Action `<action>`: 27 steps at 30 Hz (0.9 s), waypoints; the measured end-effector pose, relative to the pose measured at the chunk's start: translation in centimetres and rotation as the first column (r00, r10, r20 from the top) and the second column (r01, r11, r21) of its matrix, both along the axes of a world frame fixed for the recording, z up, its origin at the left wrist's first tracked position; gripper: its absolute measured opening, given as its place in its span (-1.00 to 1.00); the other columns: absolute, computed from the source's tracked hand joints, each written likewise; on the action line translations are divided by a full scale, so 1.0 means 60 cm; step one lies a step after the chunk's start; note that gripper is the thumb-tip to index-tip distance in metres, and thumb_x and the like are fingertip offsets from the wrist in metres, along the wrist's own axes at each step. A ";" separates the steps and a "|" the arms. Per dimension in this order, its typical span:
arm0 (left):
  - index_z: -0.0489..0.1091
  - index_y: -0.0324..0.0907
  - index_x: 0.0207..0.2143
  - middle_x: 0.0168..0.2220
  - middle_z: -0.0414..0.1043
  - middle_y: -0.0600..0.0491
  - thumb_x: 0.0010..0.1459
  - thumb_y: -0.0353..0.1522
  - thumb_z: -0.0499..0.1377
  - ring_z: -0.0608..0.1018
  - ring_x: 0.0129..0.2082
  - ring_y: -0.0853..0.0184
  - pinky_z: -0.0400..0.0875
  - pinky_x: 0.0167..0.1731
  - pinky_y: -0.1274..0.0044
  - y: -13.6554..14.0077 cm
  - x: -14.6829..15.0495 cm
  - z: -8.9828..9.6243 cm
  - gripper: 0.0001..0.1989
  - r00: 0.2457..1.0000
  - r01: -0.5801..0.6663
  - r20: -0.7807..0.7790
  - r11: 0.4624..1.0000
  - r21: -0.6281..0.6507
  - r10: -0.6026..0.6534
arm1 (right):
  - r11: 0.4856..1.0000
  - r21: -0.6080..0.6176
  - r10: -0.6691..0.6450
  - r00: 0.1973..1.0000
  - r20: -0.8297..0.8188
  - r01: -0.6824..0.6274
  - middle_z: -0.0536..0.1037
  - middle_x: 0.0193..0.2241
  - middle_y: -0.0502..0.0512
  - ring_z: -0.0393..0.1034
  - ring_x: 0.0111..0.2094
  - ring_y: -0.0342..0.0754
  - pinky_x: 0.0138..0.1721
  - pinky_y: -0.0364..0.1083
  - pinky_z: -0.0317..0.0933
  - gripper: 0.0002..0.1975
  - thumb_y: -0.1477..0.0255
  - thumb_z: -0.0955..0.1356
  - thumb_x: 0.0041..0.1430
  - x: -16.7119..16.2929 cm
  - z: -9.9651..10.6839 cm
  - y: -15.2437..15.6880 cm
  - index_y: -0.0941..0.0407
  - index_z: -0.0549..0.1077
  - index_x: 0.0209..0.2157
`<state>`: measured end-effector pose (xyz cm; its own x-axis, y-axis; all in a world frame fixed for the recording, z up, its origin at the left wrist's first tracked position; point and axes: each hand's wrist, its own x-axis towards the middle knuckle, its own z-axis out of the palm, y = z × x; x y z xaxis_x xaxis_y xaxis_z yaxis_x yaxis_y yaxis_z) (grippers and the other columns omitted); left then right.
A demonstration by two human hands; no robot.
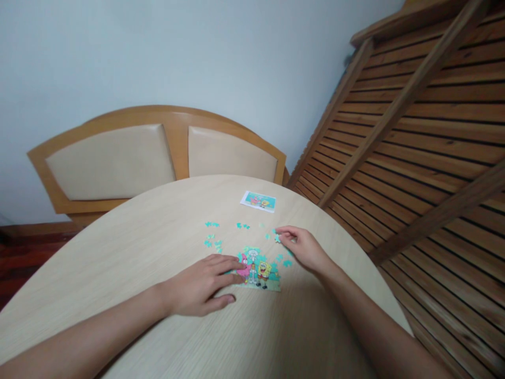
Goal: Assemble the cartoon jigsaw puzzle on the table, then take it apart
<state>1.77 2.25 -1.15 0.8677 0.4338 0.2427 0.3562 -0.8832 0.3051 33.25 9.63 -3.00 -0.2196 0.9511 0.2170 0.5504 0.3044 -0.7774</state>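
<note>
A partly joined jigsaw puzzle lies on the table, showing a pink, a pale and a yellow cartoon figure. My left hand rests flat with its fingers spread, the fingertips over the puzzle's left edge. Up and to the right of the puzzle, my right hand has thumb and fingers pinched at a small turquoise puzzle piece. Loose turquoise pieces are scattered left of and above the puzzle, and a few more pieces lie by its right side.
A picture card with the same figures lies farther back on the round wooden table. Beyond the table's edge stands a padded bench back against the wall. A slatted wooden structure rises on the right.
</note>
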 end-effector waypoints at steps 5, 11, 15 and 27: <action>0.15 -0.05 0.30 0.26 0.28 -0.09 0.33 -0.26 0.13 0.34 0.24 0.09 0.27 0.23 0.20 0.000 -0.001 -0.003 -0.48 1.000 -0.010 -0.022 1.000 0.006 0.010 | 0.999 -0.031 0.035 0.998 0.048 -0.033 0.62 -0.34 0.13 0.48 -0.30 0.00 -0.22 -0.06 0.32 -0.71 0.33 0.31 0.18 -0.034 0.000 -0.020 0.17 0.59 -0.20; 0.16 -0.06 0.30 0.25 0.29 -0.10 0.33 -0.26 0.12 0.36 0.22 0.09 0.28 0.22 0.19 0.000 -0.001 -0.003 -0.48 0.999 -0.016 -0.041 1.000 0.013 0.017 | 0.996 -0.080 0.032 0.999 0.035 -0.029 0.62 -0.38 0.10 0.50 -0.33 -0.02 -0.27 -0.09 0.31 -0.77 0.33 0.35 0.14 -0.043 0.000 -0.024 0.16 0.58 -0.24; 0.15 -0.06 0.30 0.26 0.27 -0.09 0.33 -0.26 0.13 0.34 0.24 0.08 0.27 0.22 0.19 0.000 -0.001 -0.004 -0.48 0.999 -0.017 -0.043 1.000 0.013 0.017 | 0.995 -0.099 0.024 0.999 0.042 -0.020 0.63 -0.37 0.11 0.51 -0.32 -0.01 -0.27 -0.09 0.32 -0.78 0.34 0.37 0.13 -0.045 0.001 -0.026 0.16 0.58 -0.25; 0.15 -0.05 0.30 0.25 0.28 -0.09 0.33 -0.26 0.13 0.35 0.23 0.09 0.29 0.21 0.20 0.001 -0.001 -0.007 -0.48 1.000 -0.005 -0.008 1.000 0.022 0.005 | 0.993 0.083 -0.110 0.944 0.312 0.088 0.65 -0.28 0.07 0.50 -0.17 0.03 -0.10 -0.03 0.29 -0.80 0.48 0.35 0.12 -0.036 0.009 -0.025 0.07 0.61 -0.25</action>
